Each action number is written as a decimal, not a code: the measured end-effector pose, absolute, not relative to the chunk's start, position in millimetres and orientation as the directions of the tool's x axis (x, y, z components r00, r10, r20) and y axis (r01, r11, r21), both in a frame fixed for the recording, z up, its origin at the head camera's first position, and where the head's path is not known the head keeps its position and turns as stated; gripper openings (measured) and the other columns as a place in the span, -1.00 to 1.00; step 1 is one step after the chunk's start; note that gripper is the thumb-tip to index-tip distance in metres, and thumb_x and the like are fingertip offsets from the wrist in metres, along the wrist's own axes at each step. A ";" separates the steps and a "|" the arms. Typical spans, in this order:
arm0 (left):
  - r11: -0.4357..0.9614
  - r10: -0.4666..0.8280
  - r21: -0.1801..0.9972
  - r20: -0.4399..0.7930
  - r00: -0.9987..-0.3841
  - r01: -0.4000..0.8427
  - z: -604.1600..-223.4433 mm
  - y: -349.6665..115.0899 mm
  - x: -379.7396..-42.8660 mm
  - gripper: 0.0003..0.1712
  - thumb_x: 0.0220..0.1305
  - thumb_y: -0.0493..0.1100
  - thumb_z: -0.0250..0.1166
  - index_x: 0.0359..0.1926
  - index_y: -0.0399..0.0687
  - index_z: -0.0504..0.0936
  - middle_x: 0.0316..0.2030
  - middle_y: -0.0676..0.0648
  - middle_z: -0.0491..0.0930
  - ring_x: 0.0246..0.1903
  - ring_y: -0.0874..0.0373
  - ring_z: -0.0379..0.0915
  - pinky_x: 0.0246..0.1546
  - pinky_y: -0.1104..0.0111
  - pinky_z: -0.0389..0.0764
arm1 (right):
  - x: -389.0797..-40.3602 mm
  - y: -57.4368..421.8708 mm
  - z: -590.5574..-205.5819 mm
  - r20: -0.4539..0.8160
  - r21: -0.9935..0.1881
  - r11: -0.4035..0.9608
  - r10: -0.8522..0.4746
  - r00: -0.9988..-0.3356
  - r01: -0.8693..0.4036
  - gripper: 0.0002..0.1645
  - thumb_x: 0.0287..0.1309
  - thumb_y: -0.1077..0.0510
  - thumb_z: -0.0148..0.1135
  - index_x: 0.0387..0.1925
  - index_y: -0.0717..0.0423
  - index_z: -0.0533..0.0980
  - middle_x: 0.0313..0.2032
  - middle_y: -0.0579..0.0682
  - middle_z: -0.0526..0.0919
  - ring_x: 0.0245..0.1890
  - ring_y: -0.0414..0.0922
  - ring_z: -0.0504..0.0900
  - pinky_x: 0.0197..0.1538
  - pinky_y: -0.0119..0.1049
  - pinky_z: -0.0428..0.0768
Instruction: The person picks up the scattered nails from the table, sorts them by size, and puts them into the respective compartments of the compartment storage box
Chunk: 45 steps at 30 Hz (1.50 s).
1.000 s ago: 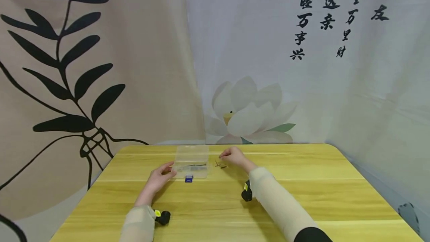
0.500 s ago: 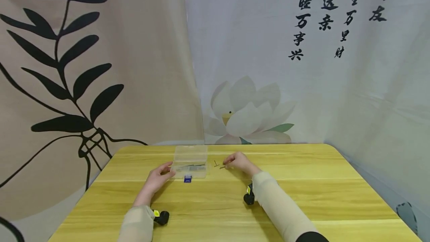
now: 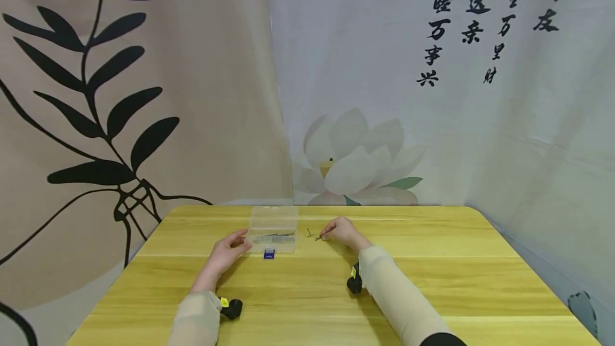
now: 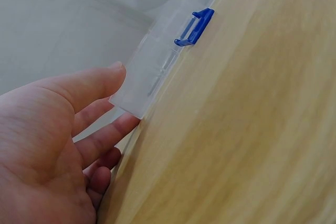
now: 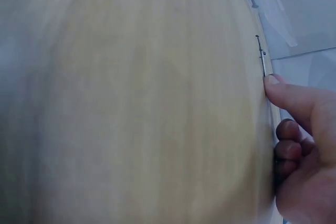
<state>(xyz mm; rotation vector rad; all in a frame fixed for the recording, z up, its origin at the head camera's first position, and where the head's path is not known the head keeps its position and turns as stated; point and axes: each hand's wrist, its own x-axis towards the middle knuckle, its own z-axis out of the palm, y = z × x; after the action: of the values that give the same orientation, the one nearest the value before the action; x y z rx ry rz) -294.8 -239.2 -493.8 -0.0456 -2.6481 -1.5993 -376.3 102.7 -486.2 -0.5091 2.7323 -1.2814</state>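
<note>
A clear plastic box (image 3: 274, 239) with a blue latch (image 4: 197, 27) stands with its lid raised at the back of the table. My left hand (image 3: 228, 255) holds its front left corner, thumb (image 4: 113, 80) over the front wall and fingers behind the side. Several thin dark pieces (image 3: 278, 235) lie inside the box. To its right, the thumb and forefinger of my right hand (image 3: 342, 232) pinch a thin nail-like metal piece (image 5: 263, 65) low at the tabletop. Another small nail-like piece (image 3: 309, 233) lies between that hand and the box.
The wooden table (image 3: 298, 303) has a light grain and rounded back corners. Behind its far edge hangs a cloth backdrop (image 3: 230, 95) printed with leaves, a lotus and writing. Small black wrist cameras sit on both of my cuffs.
My right hand has moved a little right and down to the metal pieces, and its fingertips have closed on one. The left hand has stayed at the box.
</note>
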 end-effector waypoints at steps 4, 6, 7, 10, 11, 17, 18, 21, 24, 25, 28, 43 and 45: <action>0.470 0.005 0.881 0.060 -0.998 0.055 -492.4 -238.5 -294.4 -0.37 0.36 -0.13 0.25 0.38 -0.22 0.32 0.16 -0.34 0.44 0.15 -0.19 0.33 0.12 -0.02 0.39 | -375.3 102.3 -486.4 0.085 -0.746 0.607 -0.320 -0.944 -0.273 -0.95 0.05 0.28 0.42 -0.41 0.12 0.75 -0.36 -0.06 0.75 -0.19 -0.13 0.63 0.04 -0.11 0.51; 0.469 0.006 0.881 0.059 -0.998 0.055 -492.3 -238.4 -294.6 -0.37 0.36 -0.14 0.25 0.38 -0.21 0.32 0.16 -0.34 0.44 0.15 -0.19 0.33 0.12 -0.02 0.38 | -374.5 101.9 -486.2 0.089 -0.742 0.610 -0.320 -0.943 -0.277 -0.95 0.05 0.29 0.41 -0.41 0.13 0.75 -0.36 -0.05 0.75 -0.19 -0.13 0.63 0.04 -0.12 0.51; 0.470 0.007 0.881 0.060 -0.998 0.056 -492.2 -238.4 -294.6 -0.37 0.36 -0.14 0.25 0.38 -0.21 0.32 0.16 -0.34 0.44 0.15 -0.19 0.33 0.12 -0.03 0.38 | -374.1 101.8 -486.2 0.089 -0.740 0.612 -0.322 -0.943 -0.279 -0.95 0.06 0.29 0.40 -0.41 0.14 0.74 -0.35 -0.05 0.75 -0.20 -0.13 0.63 0.03 -0.13 0.51; 0.475 0.007 0.878 0.061 -0.998 0.057 -492.4 -238.5 -294.8 -0.37 0.36 -0.14 0.25 0.38 -0.21 0.32 0.16 -0.34 0.44 0.15 -0.19 0.33 0.12 -0.02 0.38 | -373.5 101.9 -486.5 0.082 -0.742 0.610 -0.327 -0.941 -0.277 -0.94 0.09 0.29 0.38 -0.39 0.15 0.74 -0.33 -0.03 0.74 -0.22 -0.13 0.62 -0.03 -0.16 0.53; 0.476 0.008 0.877 0.063 -0.998 0.059 -492.4 -238.5 -294.7 -0.37 0.36 -0.13 0.25 0.38 -0.22 0.32 0.16 -0.34 0.44 0.15 -0.20 0.33 0.12 -0.02 0.38 | -373.4 102.0 -486.5 0.080 -0.743 0.609 -0.331 -0.940 -0.278 -0.94 0.10 0.29 0.37 -0.39 0.16 0.74 -0.32 -0.02 0.74 -0.23 -0.14 0.62 -0.04 -0.18 0.53; 0.474 0.009 0.879 0.065 -0.998 0.062 -491.1 -238.1 -291.7 -0.37 0.36 -0.14 0.25 0.37 -0.24 0.33 0.15 -0.36 0.45 0.14 -0.20 0.34 0.11 -0.01 0.39 | -374.7 104.2 -489.0 0.082 -0.743 0.599 -0.362 -0.929 -0.299 -0.91 0.15 0.27 0.33 -0.37 0.15 0.73 -0.29 -0.01 0.73 -0.27 -0.16 0.61 -0.11 -0.21 0.55; 0.473 0.008 0.879 0.064 -0.998 0.060 -491.0 -238.0 -291.3 -0.37 0.36 -0.14 0.25 0.37 -0.24 0.33 0.14 -0.35 0.45 0.14 -0.19 0.35 0.11 0.00 0.40 | -374.7 104.9 -489.5 0.086 -0.740 0.598 -0.370 -0.925 -0.307 -0.91 0.16 0.27 0.33 -0.37 0.15 0.73 -0.29 -0.01 0.73 -0.27 -0.16 0.61 -0.11 -0.20 0.55; 0.465 0.008 0.884 0.051 -0.999 0.049 -490.9 -237.5 -290.7 -0.37 0.36 -0.13 0.25 0.38 -0.22 0.32 0.15 -0.33 0.46 0.13 -0.16 0.35 0.09 0.02 0.42 | -373.9 106.3 -489.8 0.083 -0.749 0.587 -0.374 -0.924 -0.306 -0.90 0.18 0.27 0.30 -0.35 0.16 0.73 -0.28 -0.01 0.73 -0.26 -0.14 0.62 -0.09 -0.19 0.56; 0.458 0.009 0.888 0.042 -0.999 0.041 -490.8 -236.7 -291.0 -0.36 0.37 -0.12 0.24 0.39 -0.21 0.31 0.17 -0.33 0.44 0.15 -0.16 0.34 0.09 0.03 0.43 | -372.4 107.8 -488.8 0.091 -0.761 0.572 -0.374 -0.923 -0.307 -0.88 0.21 0.27 0.28 -0.31 0.18 0.72 -0.27 0.00 0.73 -0.20 -0.10 0.64 -0.05 -0.16 0.56; 0.457 0.010 0.889 0.038 -0.999 0.039 -490.7 -236.4 -291.2 -0.36 0.37 -0.13 0.24 0.40 -0.20 0.30 0.17 -0.33 0.44 0.16 -0.16 0.33 0.09 0.03 0.43 | -372.0 108.1 -488.0 0.084 -0.770 0.565 -0.369 -0.925 -0.296 -0.87 0.22 0.27 0.27 -0.29 0.18 0.72 -0.26 0.00 0.73 -0.18 -0.09 0.64 -0.03 -0.15 0.56; 0.459 0.011 0.888 0.036 -0.999 0.037 -490.4 -235.5 -292.0 -0.36 0.37 -0.13 0.23 0.40 -0.19 0.29 0.19 -0.33 0.42 0.17 -0.18 0.31 0.11 0.00 0.41 | -371.4 110.3 -485.8 0.073 -0.795 0.541 -0.361 -0.930 -0.273 -0.85 0.24 0.26 0.25 -0.24 0.22 0.71 -0.22 0.03 0.72 -0.13 -0.05 0.63 -0.02 -0.12 0.56; 0.465 0.017 0.884 0.054 -0.998 0.055 -494.0 -237.6 -298.2 -0.36 0.38 -0.14 0.23 0.40 -0.20 0.29 0.19 -0.35 0.41 0.18 -0.19 0.31 0.13 -0.01 0.39 | -378.2 117.1 -481.9 0.001 -0.918 0.376 -0.322 -0.947 -0.129 -0.78 0.26 0.24 0.23 -0.12 0.29 0.65 -0.08 0.05 0.66 -0.15 -0.09 0.59 -0.05 -0.18 0.55; 0.469 0.014 0.882 0.054 -0.998 0.054 -494.6 -237.5 -298.1 -0.36 0.37 -0.14 0.23 0.40 -0.20 0.29 0.19 -0.35 0.41 0.18 -0.19 0.31 0.13 -0.01 0.39 | -379.6 117.6 -480.5 0.012 -0.916 0.376 -0.321 -0.947 -0.139 -0.78 0.27 0.25 0.22 -0.12 0.29 0.64 -0.07 0.06 0.66 -0.14 -0.08 0.59 -0.04 -0.19 0.55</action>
<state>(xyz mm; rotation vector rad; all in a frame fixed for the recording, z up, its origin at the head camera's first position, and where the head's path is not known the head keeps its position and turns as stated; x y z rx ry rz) -298.1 -237.5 -494.6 -0.0616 -2.6585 -1.5985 -379.6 117.6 -480.5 -0.4161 2.4622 -1.6137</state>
